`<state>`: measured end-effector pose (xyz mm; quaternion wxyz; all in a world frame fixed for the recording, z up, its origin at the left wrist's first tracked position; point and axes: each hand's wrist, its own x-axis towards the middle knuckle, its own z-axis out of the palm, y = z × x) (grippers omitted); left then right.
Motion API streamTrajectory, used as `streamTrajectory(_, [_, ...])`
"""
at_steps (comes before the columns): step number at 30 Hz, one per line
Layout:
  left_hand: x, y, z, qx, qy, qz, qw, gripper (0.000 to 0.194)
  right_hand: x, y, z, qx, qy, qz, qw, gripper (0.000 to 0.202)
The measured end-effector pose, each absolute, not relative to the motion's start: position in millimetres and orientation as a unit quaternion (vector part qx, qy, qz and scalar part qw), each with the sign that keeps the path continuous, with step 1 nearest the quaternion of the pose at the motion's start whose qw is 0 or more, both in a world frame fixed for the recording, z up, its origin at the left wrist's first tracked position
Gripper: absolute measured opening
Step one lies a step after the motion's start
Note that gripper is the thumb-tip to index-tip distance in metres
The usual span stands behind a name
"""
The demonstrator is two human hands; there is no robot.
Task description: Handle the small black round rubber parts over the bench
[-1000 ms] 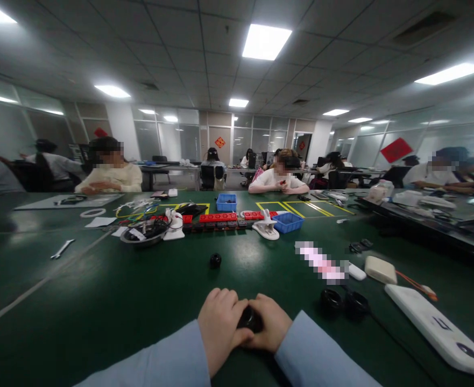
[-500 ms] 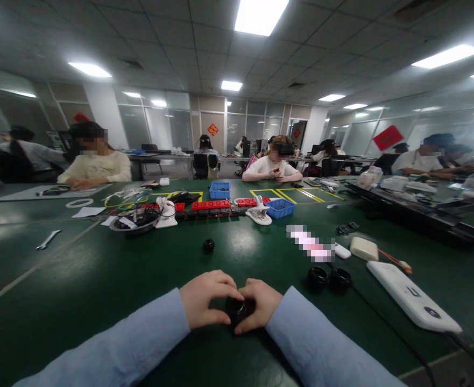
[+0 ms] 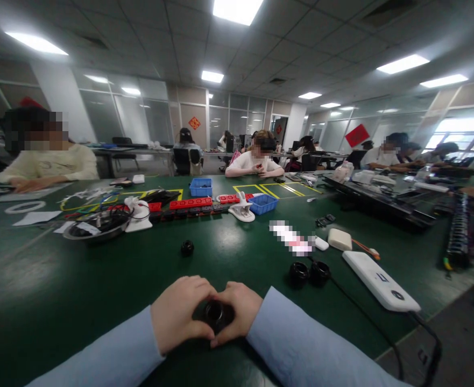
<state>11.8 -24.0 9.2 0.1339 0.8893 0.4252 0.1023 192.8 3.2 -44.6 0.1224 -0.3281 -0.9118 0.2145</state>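
A black round part with a hollow centre [image 3: 214, 310] is at the table's near edge, between my two hands. My left hand [image 3: 182, 312] curves around it from the left, thumb in front and fingers behind. From the right, my right hand [image 3: 239, 309] closes on the same part, and the two thumb tips meet at its near side. The fingers hide much of its side and base. Farther off lies a smaller black ring-like part [image 3: 187, 247]. Two more black round parts [image 3: 299, 273] sit side by side to the right of my hands.
A white power bank [image 3: 382, 282] with a black cable lies at right, near a pixelated screen [image 3: 291, 236] and a beige block [image 3: 340, 239]. Behind stand blue bins [image 3: 200, 187], red strips [image 3: 191, 203] and a metal bowl of cables [image 3: 95, 232]. People sit around the table.
The view has turned to the right, so things sit farther left. My hands remain around the black part, and its hollow top now shows more clearly between my fingers.
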Motion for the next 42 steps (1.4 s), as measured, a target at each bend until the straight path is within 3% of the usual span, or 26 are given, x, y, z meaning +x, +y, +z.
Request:
streamTrajectory(4, [23,-31,7,0.854,0.509,0.086,0.054,0.046,190,5,-49,-0.373,-0.906,0.158,0.119,0.052])
streamTrajectory(8, [23,-26,5,0.868,0.487,0.090,0.008,0.058,192,10,-50,-0.379,-0.905,0.143,0.128,0.049])
streamTrajectory(11, [14,-20,9,0.893,0.431,0.121,0.042,0.067,194,12,-50,-0.354,-0.908,0.168,0.145,0.047])
streamTrajectory(17, [2,-17,20,0.917,0.333,0.122,0.182,0.039,196,8,-48,-0.320,-0.917,0.188,0.147,0.049])
streamTrajectory(22, [2,-16,18,0.931,0.265,0.097,0.231,0.041,195,6,-44,-0.261,-0.933,0.218,0.119,0.049])
streamTrajectory(42, [2,-17,13,0.924,0.301,0.076,0.224,0.042,196,0,-35,-0.284,-0.929,0.205,0.116,0.046])
